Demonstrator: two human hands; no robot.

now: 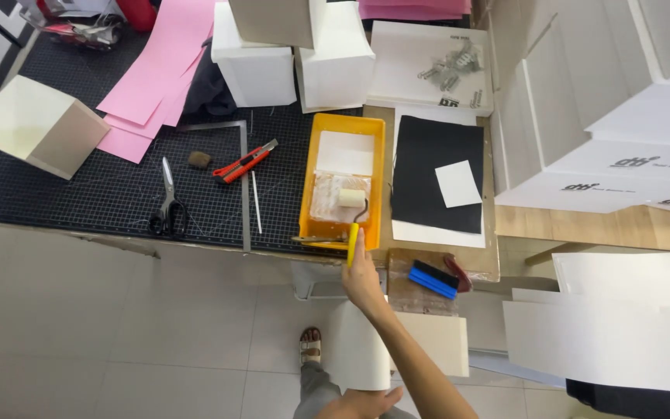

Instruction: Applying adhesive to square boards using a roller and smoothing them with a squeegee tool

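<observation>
While the right hand (364, 278) reaches out, its grip clasps the yellow roller handle (352, 243) over the tray (307, 178).

Bare forearms, no sleeves in view, grey trousers (316, 388), strappy open sandal (310, 346) (one foot showing)

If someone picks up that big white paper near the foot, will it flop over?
Probably yes. The white sheet looks thin and already curves where the left hand holds its lower edge, so it likely bends easily. It is probably light, and a hard pinch might crease it.
</observation>
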